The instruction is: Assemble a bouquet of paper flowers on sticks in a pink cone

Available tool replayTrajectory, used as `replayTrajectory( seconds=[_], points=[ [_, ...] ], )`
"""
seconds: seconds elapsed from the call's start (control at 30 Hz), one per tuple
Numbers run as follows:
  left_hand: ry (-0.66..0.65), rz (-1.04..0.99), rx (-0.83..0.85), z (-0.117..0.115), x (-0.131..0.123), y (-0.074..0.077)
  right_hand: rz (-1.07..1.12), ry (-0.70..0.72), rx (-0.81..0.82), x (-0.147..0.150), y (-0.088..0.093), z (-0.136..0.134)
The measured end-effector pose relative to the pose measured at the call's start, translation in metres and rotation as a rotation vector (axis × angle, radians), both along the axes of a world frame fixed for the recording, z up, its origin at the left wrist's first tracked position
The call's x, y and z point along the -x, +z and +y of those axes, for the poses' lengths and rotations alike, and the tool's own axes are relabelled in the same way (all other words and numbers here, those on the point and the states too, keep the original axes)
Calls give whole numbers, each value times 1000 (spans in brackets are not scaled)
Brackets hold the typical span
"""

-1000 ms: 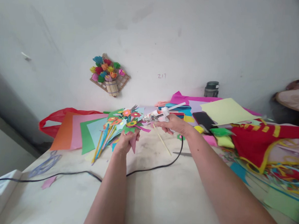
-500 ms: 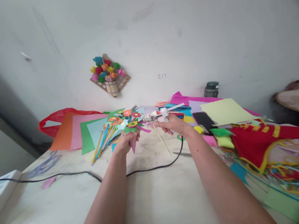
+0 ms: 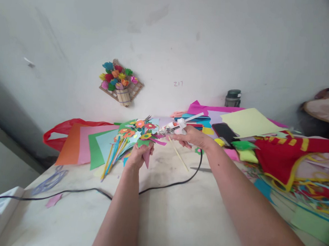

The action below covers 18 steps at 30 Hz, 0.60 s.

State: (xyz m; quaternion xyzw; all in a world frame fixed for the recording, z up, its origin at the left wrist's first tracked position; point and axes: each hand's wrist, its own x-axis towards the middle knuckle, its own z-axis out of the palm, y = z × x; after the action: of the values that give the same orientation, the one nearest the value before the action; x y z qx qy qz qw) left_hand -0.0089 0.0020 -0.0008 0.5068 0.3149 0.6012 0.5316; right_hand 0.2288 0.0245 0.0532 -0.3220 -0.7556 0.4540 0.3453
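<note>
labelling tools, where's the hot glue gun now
In the head view, the hot glue gun is in the right hand, just right of the paper flowers.

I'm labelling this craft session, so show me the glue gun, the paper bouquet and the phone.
Glue gun [image 3: 181, 125]: head view, on its white body.
Paper bouquet [image 3: 146, 136]: head view, on its yellow flower head.
Phone [image 3: 223, 131]: head view, on its dark face.
</note>
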Motion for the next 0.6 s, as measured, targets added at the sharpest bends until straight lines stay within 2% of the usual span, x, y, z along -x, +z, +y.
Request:
replayTrajectory(
  seconds=[0.6],
  points=[
    [-7, 16, 6, 2, 2, -2, -13, -12, -38, 3, 3, -2]
  ],
)
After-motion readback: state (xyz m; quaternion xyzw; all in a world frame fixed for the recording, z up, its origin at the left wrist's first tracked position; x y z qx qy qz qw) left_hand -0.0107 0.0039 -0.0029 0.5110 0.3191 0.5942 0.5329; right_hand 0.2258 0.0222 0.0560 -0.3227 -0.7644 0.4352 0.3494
